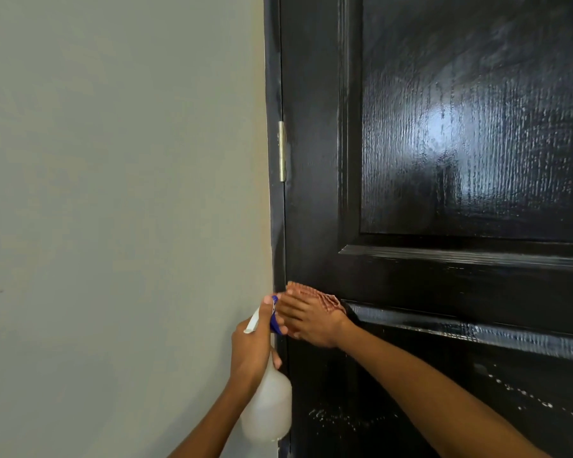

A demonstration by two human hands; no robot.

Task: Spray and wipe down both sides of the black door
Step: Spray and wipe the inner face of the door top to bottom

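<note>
While the right hand presses a cloth flat against the door, fingers straight and spread over it, the wiping step looks to be in hand on this side. The cloth sits on the rail between the upper and lower panels, at about seven o'clock of the view's middle, hard by the hinge edge. The left hand grips a bottle by its neck, one finger up on the blue-and-white sprayer, at eight o'clock of the cloth and touching nothing of the door that I can make out.

The door fills the right half of the view, from twelve round to five o'clock, glossy and streaked wet on the upper panel. White droplets lie on the lower panel at four to five o'clock of the cloth, so I judge that patch sprayed but not yet wiped. The next move likely calls for drawing the cloth down and rightward through those drops with firm, even pressure; the far side must follow later.

Counted: one door, one cloth, one bottle, two hands, one brass hinge at twelve o'clock of the cloth, one grey wall at nine.
</note>
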